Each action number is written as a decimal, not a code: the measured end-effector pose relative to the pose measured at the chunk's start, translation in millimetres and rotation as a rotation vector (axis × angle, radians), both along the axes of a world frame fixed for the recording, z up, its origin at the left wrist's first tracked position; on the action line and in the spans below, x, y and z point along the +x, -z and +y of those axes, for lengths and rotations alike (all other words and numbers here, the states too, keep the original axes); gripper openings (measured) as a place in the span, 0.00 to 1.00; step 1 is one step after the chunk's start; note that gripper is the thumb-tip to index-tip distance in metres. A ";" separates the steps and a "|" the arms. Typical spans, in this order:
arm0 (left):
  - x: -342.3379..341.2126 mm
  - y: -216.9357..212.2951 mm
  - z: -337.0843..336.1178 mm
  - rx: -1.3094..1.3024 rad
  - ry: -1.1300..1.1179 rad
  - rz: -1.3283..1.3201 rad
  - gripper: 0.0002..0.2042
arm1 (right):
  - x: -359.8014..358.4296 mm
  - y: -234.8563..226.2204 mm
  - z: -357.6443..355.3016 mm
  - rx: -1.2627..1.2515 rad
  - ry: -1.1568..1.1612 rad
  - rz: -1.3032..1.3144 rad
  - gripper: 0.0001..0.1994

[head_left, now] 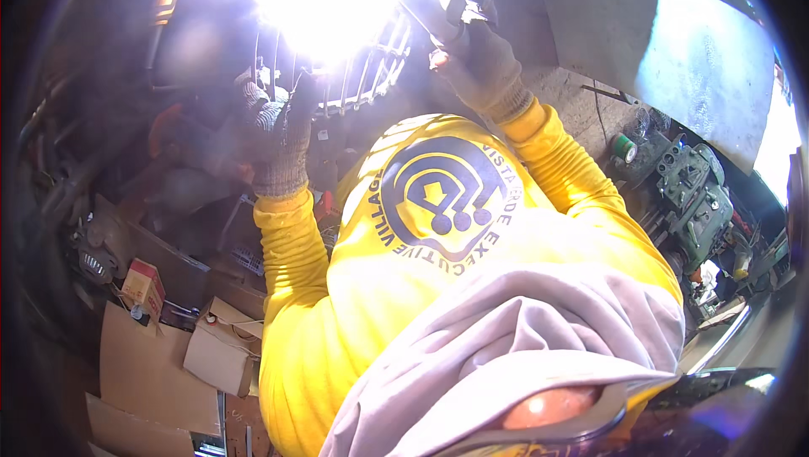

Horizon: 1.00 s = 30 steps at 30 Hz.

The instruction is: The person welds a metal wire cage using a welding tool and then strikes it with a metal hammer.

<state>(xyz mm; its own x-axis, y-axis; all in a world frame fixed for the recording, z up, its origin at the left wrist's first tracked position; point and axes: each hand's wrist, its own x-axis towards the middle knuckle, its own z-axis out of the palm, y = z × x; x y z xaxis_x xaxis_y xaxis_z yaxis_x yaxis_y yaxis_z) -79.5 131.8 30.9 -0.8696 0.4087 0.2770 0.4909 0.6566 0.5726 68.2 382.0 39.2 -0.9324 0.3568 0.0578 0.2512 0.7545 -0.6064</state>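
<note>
An intense white glare washes out the top middle, hiding much of a round, slatted metal frame beneath it. My left hand, in a grey knit glove, is closed at the frame's near left edge, its fingertips partly lost in haze. On the right, my right hand, gloved too, closes around a dark handheld tool. The tool points up-left into the glare; its working end is hidden and its exact kind is unclear.
A large metal sheet leans at upper right. Below it are a green can and a greasy engine part. Cardboard boxes, a small red carton and flattened cardboard lie at lower left.
</note>
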 end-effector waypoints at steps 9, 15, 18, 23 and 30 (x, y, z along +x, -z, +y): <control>1.0 6.5 -3.0 0.016 0.009 -0.101 0.28 | 1.6 10.7 6.1 -0.067 -0.015 0.204 0.31; 0.5 -3.3 1.6 0.025 0.041 -0.078 0.25 | 0.7 6.5 5.8 -0.095 -0.030 0.178 0.26; -1.8 5.8 -0.9 0.257 0.012 -0.441 0.31 | 4.0 1.3 9.6 -0.213 0.005 0.150 0.26; -1.4 -11.2 7.4 0.260 0.068 -0.256 0.42 | 1.7 0.6 13.4 -0.296 -0.035 0.205 0.27; -0.6 -18.3 6.8 0.122 0.012 -0.497 0.36 | 4.3 -3.0 10.7 -0.236 -0.030 0.167 0.31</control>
<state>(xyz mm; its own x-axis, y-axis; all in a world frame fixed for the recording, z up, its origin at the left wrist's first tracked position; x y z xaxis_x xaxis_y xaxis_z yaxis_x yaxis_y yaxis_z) -80.0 138.6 49.1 -0.9038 0.4101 -0.1222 0.1471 0.5660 0.8112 72.5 392.6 42.2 -0.9271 0.3514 0.1301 0.1131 0.5933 -0.7970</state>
